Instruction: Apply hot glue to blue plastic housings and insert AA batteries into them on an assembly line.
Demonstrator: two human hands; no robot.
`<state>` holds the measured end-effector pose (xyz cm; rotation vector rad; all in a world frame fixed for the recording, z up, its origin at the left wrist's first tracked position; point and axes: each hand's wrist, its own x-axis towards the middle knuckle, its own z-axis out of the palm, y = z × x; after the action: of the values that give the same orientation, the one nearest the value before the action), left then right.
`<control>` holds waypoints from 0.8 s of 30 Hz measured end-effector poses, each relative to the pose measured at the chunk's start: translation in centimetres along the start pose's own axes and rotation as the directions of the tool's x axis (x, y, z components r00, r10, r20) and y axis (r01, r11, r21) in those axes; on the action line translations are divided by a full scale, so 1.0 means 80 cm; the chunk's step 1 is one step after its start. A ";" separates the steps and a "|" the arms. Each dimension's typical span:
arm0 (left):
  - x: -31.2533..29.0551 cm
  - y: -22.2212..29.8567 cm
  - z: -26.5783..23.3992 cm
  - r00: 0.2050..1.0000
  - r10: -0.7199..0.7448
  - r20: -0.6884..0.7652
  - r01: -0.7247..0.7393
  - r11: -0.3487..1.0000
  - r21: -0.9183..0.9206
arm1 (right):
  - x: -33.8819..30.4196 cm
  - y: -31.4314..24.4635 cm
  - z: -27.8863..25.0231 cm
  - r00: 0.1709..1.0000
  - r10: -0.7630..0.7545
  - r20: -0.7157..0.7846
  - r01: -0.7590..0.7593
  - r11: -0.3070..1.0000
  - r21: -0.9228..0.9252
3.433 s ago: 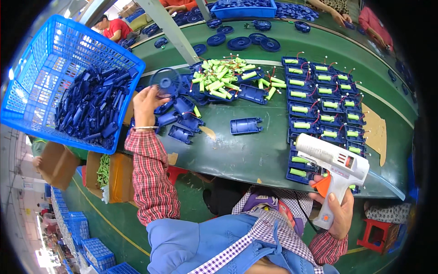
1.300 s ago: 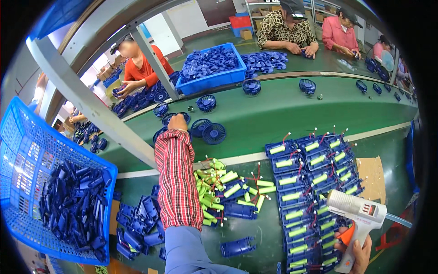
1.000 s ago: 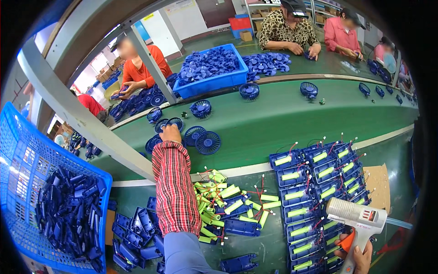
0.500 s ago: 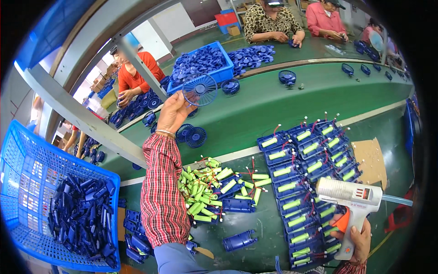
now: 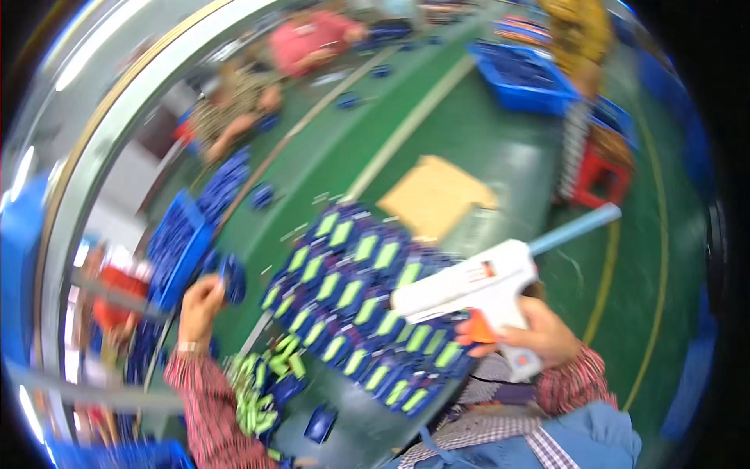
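My right hand (image 5: 545, 334) is closed around the grip of a white hot glue gun (image 5: 469, 283), fingers by its orange trigger. A light blue glue stick (image 5: 574, 229) sticks out of its back end. At the left, my left hand (image 5: 201, 303) is raised and pinches a round dark blue fan grille (image 5: 232, 279), seen nearly edge-on and blurred. Between my hands lie rows of dark blue casings (image 5: 363, 311), each with a light green battery cell. Near my left forearm is a heap of loose green battery cells (image 5: 254, 395).
A tan cardboard sheet (image 5: 433, 197) lies beyond the casings. The green conveyor belt (image 5: 312, 168) runs along the far side, with people seated across it. A person in yellow (image 5: 582, 35) is by a blue crate (image 5: 519, 98); a red stool (image 5: 603, 176) stands below.
The view has swung right and tilted, blurring the picture. My left hand still holds the grille, now turned more edge-on. The glue gun stays in my right hand, appearing farther above the casings.
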<state>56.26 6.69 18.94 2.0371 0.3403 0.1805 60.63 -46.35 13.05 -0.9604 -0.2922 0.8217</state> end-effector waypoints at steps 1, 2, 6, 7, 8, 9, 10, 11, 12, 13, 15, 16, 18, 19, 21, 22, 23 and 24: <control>0.008 0.019 0.028 0.994 -0.099 0.040 0.092 0.983 0.159 | -0.011 -0.001 -0.008 0.999 -0.029 -0.015 0.030 0.999 0.022; 0.014 0.037 0.062 0.989 -0.106 0.104 0.082 0.972 0.219 | -0.023 -0.004 -0.017 0.999 -0.020 -0.047 0.023 0.998 0.050; 0.034 0.102 0.197 0.915 0.139 0.380 -0.292 0.877 0.383 | -0.059 -0.013 -0.050 0.994 -0.015 -0.109 0.023 0.997 0.077; 0.040 0.116 0.229 0.860 0.262 0.438 -0.446 0.804 0.394 | -0.068 -0.015 -0.057 0.992 -0.024 -0.122 0.034 0.996 0.081; 0.048 0.129 0.259 0.797 0.351 0.492 -0.568 0.713 0.412 | -0.075 -0.017 -0.064 0.991 -0.030 -0.131 0.041 0.996 0.083; 0.060 0.140 0.292 0.751 0.383 0.538 -0.634 0.644 0.428 | -0.082 -0.018 -0.071 0.991 -0.042 -0.130 0.056 0.993 0.106; 0.075 0.151 0.323 0.685 0.418 0.597 -0.710 0.567 0.418 | -0.088 -0.019 -0.077 0.992 -0.040 -0.123 0.054 0.993 0.109; 0.092 0.160 0.354 0.668 0.440 0.600 -0.734 0.521 0.435 | -0.093 -0.016 -0.080 0.986 -0.044 -0.158 0.063 0.991 0.116; 0.111 0.172 0.385 0.644 0.469 0.604 -0.760 0.478 0.440 | -0.097 -0.018 -0.087 0.978 -0.026 -0.208 0.052 0.991 0.120; 0.134 0.186 0.413 0.652 0.514 0.557 -0.757 0.404 0.513 | -0.102 -0.019 -0.093 0.981 -0.066 -0.182 0.096 0.982 0.160; 0.182 0.220 0.457 0.610 0.661 0.437 -0.756 0.321 0.570 | -0.105 -0.019 -0.101 0.979 -0.061 -0.195 0.092 0.984 0.155; 0.209 0.243 0.472 0.524 0.761 0.381 -0.800 0.287 0.526 | -0.107 -0.021 -0.106 0.975 -0.065 -0.211 0.099 0.983 0.153; 0.250 0.286 0.491 0.471 0.845 0.254 -0.788 0.274 0.551 | -0.109 -0.022 -0.113 0.971 -0.072 -0.229 0.112 0.980 0.167; 0.256 0.293 0.497 0.471 0.860 0.197 -0.751 0.274 0.601 | -0.111 -0.023 -0.117 0.971 -0.083 -0.225 0.120 0.980 0.156; 0.258 0.299 0.510 0.494 0.857 0.143 -0.724 0.316 0.613 | -0.112 -0.024 -0.124 0.973 -0.080 -0.216 0.113 0.983 0.146; 0.251 0.294 0.514 0.515 0.842 0.163 -0.738 0.339 0.583 | -0.112 -0.023 -0.127 0.968 -0.093 -0.232 0.129 0.981 0.144; 0.241 0.286 0.517 0.500 0.846 0.183 -0.772 0.340 0.537 | -0.112 -0.021 -0.129 0.963 -0.106 -0.249 0.146 0.979 0.146; 0.227 0.273 0.520 0.494 0.842 0.219 -0.798 0.339 0.497 | -0.112 -0.021 -0.132 0.965 -0.108 -0.238 0.148 0.976 0.157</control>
<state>88.28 -32.18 18.32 2.6125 -0.7761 0.8963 61.35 -59.82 9.56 -0.8533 -0.0805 0.6001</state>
